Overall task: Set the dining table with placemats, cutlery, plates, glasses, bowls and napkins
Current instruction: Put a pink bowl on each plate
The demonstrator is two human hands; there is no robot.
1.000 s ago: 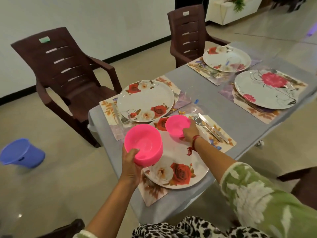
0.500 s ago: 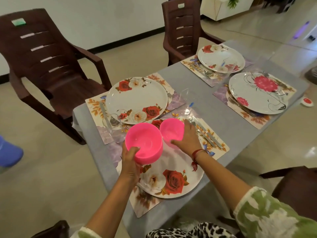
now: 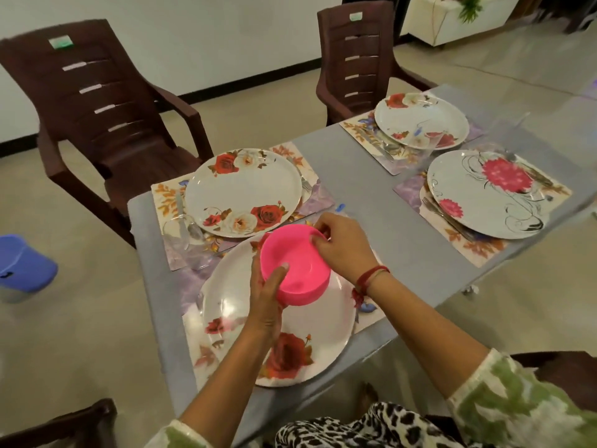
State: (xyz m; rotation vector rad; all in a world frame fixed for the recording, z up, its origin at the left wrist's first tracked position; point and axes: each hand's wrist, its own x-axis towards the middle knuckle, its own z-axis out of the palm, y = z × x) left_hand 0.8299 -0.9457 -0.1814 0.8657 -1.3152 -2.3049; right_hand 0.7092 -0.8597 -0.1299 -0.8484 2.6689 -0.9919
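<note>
At the near edge of the grey rectangular table [image 3: 403, 250] lies a floral-printed placemat [image 3: 197, 350], and on it rests a large round white plate with red roses [image 3: 226, 299]. Over the far part of this plate is a bright pink round plastic bowl [image 3: 295, 263], tilted so that its opening faces the camera; I cannot tell if its bottom touches the plate. The left hand [image 3: 268, 302] grips the near side of the bowl, with the thumb inside over the rim and the fingers curled under the wall. The right hand [image 3: 342, 247] pinches the far rim of the bowl with curled fingertips, and a red thread bracelet [image 3: 371, 276] is tied on its wrist.

Just behind, a second rose plate [image 3: 242, 192] sits on another floral placemat [image 3: 164, 195], with a clear glass [image 3: 176, 229] and a metal knife [image 3: 179, 205] on its left side. Further to the right, a white plate with big pink flowers [image 3: 491, 195] rests on its own mat, with a metal fork [image 3: 445, 215] beside it. Behind that one stands a third rose plate [image 3: 420, 121].

Two dark brown plastic armchairs stand at the far side of the table, one on the left [image 3: 106, 101] and one further back [image 3: 358, 59]. A blue plastic bin [image 3: 22, 266] stands on the floor at the left.
</note>
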